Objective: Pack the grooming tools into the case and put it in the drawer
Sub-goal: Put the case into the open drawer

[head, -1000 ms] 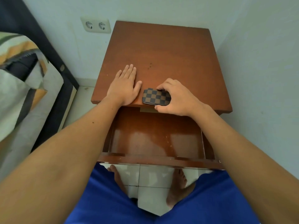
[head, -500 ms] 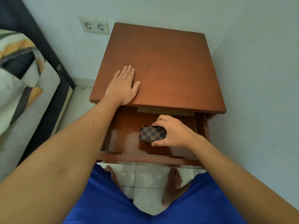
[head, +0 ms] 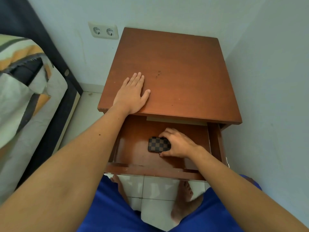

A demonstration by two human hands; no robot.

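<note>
Left hand point(head: 132, 96) lies flat and open at the desk's point(head: 175, 67) 8 o'clock, probably steadying it, while the right hand point(head: 178, 143) grips the checkered case point(head: 158, 144) on the open drawer's point(head: 138, 154) floor.

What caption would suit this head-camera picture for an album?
Right hand sets the checkered case in the open drawer, left hand flat on the nightstand.

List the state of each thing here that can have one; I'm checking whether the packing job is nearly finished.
Drawer: pulled open.
Checkered case: closed, lying flat on the drawer floor.
Right hand: fingers curled around the case's edge.
Left hand: open, palm flat on the nightstand top.
Wall socket: nothing plugged in.
</note>
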